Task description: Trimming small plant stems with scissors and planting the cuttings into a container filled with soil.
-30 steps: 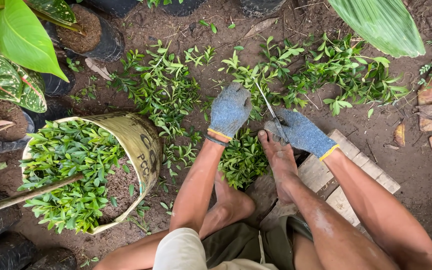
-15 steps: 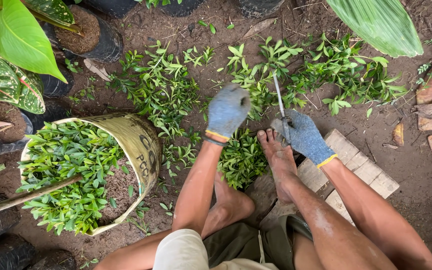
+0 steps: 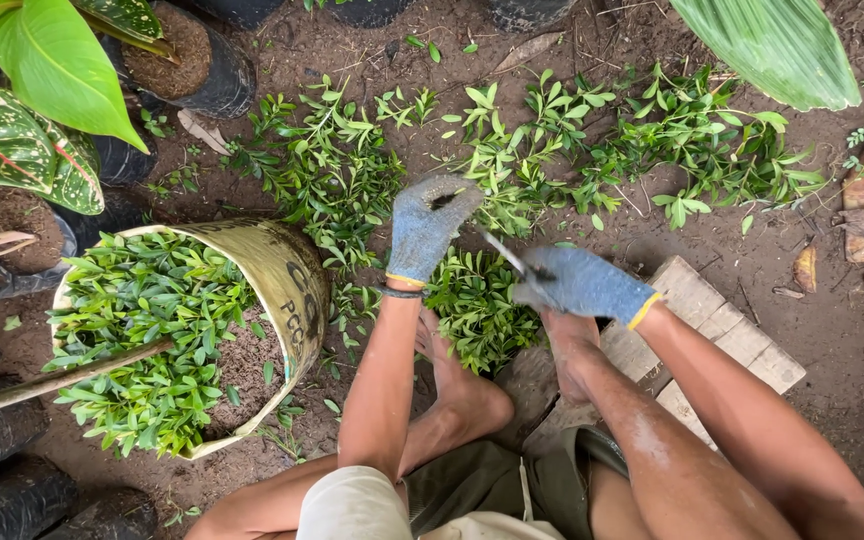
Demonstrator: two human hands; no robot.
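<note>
My left hand (image 3: 426,226), in a blue-grey knit glove, pinches a green leafy sprig (image 3: 497,180) at the edge of the cuttings spread on the soil. Just to its right, my right hand (image 3: 580,284), gloved the same, grips a small knife (image 3: 505,254) whose thin blade points up-left toward the left hand. A small pile of trimmed cuttings (image 3: 477,305) lies on the ground below both hands, between my bare feet (image 3: 462,385).
A yellow planting bag (image 3: 274,268) packed with soil and upright green cuttings stands at left. More sprigs (image 3: 692,145) lie across the dirt at the top. Black pots (image 3: 187,60) and large leaves sit at the upper left, a wooden board (image 3: 722,330) under my right side.
The left hand has shifted left and down with a sprig. The right hand has swung the knife from pointing upward to pointing up-left, toward the left hand, covering my right foot.
</note>
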